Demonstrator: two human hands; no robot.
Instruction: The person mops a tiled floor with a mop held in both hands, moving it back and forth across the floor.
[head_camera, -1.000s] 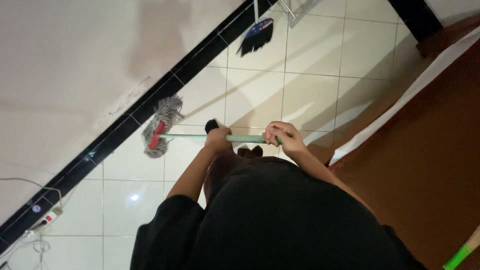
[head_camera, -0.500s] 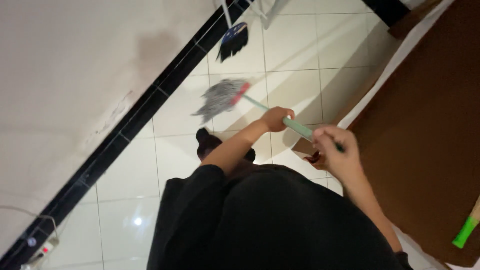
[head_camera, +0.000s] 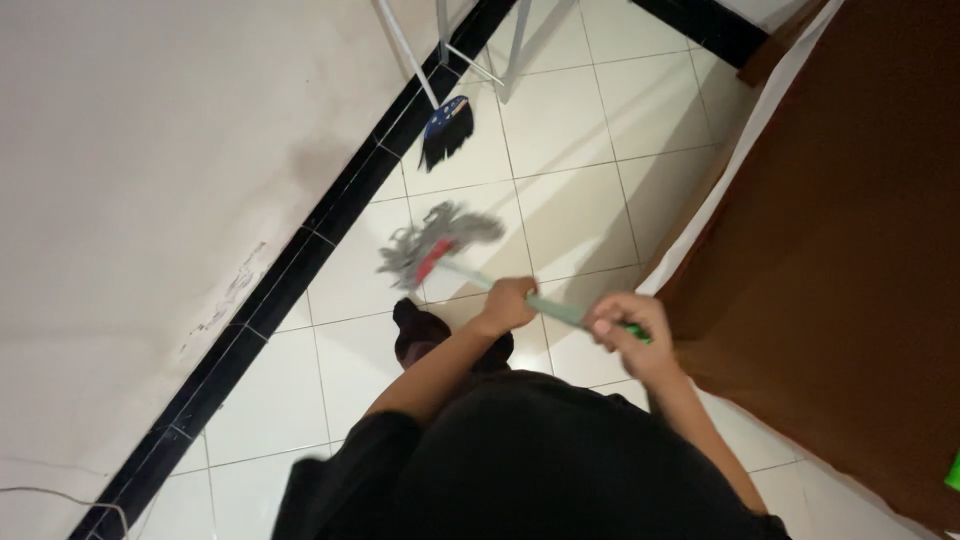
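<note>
**Two-Hand Grip on Mop Handle**

The left hand (head_camera: 508, 305) is clenched around the mop handle (head_camera: 548, 308), nearer the head end. The right hand (head_camera: 625, 333) grasps the same handle further up, near its green top end. The handle's long axis runs from the right hand, lower right, up and left past the left hand to the mop head (head_camera: 435, 242). The grey, stringy head with a red clamp lies blurred over the white floor tiles (head_camera: 570, 205), near the black skirting strip (head_camera: 300, 270). A dark brush (head_camera: 446, 130) rests further along the wall. A foot (head_camera: 418, 332) stands just beside the left hand.
</note>
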